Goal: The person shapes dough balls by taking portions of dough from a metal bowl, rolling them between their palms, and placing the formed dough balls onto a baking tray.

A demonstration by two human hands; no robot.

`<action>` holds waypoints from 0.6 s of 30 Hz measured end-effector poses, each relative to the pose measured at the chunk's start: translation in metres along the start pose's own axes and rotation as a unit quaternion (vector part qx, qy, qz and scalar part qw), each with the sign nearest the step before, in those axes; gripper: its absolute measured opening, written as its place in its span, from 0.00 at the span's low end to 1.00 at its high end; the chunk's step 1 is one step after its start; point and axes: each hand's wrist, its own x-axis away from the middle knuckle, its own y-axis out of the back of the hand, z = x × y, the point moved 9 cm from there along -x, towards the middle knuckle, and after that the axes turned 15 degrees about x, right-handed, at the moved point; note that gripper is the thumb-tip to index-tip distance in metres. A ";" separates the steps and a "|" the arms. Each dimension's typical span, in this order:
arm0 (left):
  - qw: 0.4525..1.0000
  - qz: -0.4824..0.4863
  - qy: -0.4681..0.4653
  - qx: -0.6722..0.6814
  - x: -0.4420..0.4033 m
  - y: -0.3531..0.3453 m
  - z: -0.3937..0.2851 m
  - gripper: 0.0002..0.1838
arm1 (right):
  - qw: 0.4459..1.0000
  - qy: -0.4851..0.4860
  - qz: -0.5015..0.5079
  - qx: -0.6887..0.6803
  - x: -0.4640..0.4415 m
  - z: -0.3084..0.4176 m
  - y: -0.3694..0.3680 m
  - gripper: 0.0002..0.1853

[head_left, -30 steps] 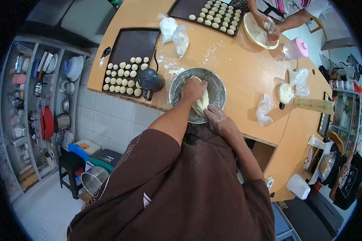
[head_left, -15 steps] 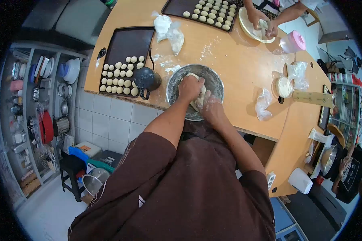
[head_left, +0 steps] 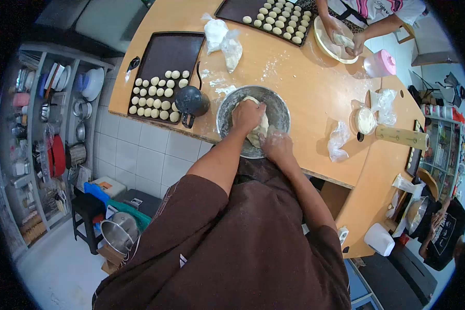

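Observation:
A metal bowl (head_left: 226,103) dusted with flour stands at the table's near edge, in front of my body. In it lies a lump of pale dough (head_left: 259,132). My left hand (head_left: 248,115) presses on the dough's upper left part, its fingers curled over it. At the dough's lower right, my right hand (head_left: 278,145) grips its edge by the bowl's near rim; the fingertips are partly hidden. Both hands carry white flour. The underside of the dough cannot be seen.
To the left, a dark baking tray (head_left: 171,49) bears rows of dough balls beside a black appliance (head_left: 192,101). Plastic bags of white powder (head_left: 215,35) lie beyond. Across the table, another person's hands (head_left: 357,44) work dough in a cream bowl (head_left: 321,37), near another ball-filled tray (head_left: 232,11).
My right hand has drawn slightly down toward me at the dough's edge, and more of the dough shows between my hands. The whole view has shifted a little.

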 end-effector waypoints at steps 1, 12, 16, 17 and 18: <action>1.000 0.000 0.005 0.003 -0.001 0.000 0.002 0.23 | 0.999 -0.018 0.024 -0.023 -0.002 -0.004 0.000 0.16; 1.000 -0.007 0.003 0.012 -0.003 -0.001 0.005 0.22 | 0.989 0.101 -0.016 -0.105 -0.001 0.003 0.008 0.14; 1.000 0.006 -0.006 0.006 -0.003 -0.002 0.005 0.22 | 0.994 0.046 0.017 -0.092 -0.003 -0.001 0.010 0.15; 1.000 0.010 -0.015 0.005 -0.004 -0.002 0.004 0.22 | 0.995 0.036 0.020 -0.088 -0.003 -0.001 0.009 0.15; 0.999 0.020 -0.028 0.005 -0.004 -0.003 0.002 0.23 | 0.996 0.025 0.023 -0.085 -0.003 -0.001 0.008 0.15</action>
